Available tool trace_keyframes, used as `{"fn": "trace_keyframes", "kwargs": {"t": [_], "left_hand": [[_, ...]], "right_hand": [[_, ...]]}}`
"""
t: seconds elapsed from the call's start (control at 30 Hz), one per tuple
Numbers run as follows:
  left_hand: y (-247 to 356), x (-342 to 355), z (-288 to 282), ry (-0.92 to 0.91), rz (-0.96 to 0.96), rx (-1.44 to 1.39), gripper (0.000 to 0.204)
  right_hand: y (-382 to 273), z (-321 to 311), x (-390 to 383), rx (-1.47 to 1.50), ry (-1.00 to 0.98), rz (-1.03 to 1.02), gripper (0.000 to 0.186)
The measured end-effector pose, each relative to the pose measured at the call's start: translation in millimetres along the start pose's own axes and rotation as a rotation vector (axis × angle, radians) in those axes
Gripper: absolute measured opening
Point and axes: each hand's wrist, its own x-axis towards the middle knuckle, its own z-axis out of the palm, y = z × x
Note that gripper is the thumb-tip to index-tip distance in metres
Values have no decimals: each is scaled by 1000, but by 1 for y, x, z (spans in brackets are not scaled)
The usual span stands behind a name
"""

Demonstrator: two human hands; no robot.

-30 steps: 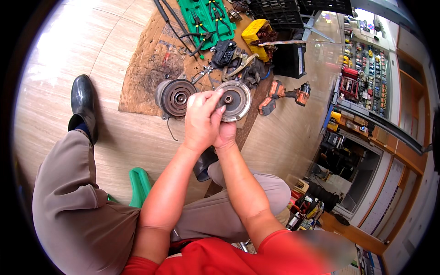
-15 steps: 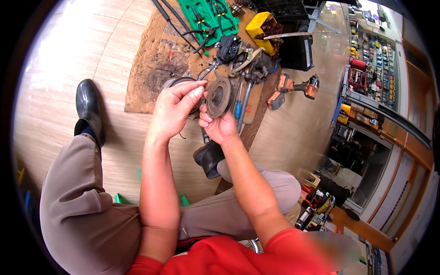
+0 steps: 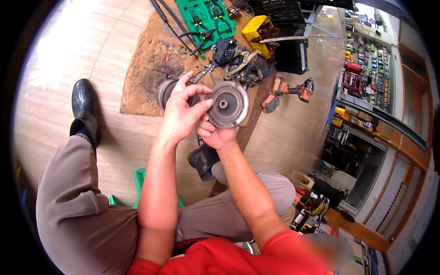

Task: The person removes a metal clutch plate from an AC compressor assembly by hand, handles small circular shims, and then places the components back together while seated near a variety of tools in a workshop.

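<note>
I hold a round grey metal disc with a centre hub and a bolt-dotted rim, its face turned up. My right hand cups it from underneath, fingers curled at its lower left edge. My left hand grips the left rim between thumb and index finger, with other fingers raised. Behind that hand, a cylindrical metal part with a ringed face lies on the stained cardboard, partly hidden. A pair of silver pliers lies beyond the disc.
A green tool case with pliers, black hoses, greasy parts, a yellow container and a black box stand ahead. An orange cordless driver lies rightward. Boots frame the cardboard; cluttered shelves line the right.
The disc was tilted steeply half a second ago and now faces up again. My left hand has shifted forward and right, its fingers lifting. The view has moved slightly.
</note>
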Motion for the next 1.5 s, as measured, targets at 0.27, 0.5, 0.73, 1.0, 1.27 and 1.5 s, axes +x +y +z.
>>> {"fn": "trace_keyframes", "kwargs": {"t": [0.27, 0.5, 0.73, 1.0, 1.27, 1.5], "left_hand": [[18, -9, 17, -141, -350, -560, 23], [8, -7, 18, -148, -347, -634, 23], [6, -7, 17, -147, -352, -677, 25], [0, -5, 9, -206, -320, -735, 31], [-3, 3, -44, 102, -261, -566, 25], [34, -4, -30, -106, -121, -209, 27]], "right_hand": [[2, 4, -1, 1, 20, -28, 40], [2, 0, -2, -4, 9, -16, 38], [2, 2, -1, 3, -11, -5, 41], [2, 1, -1, 1, -6, 21, 50], [4, -9, 4, -122, -6, 1, 66], [5, -13, 8, -188, 201, -83, 35]]}}
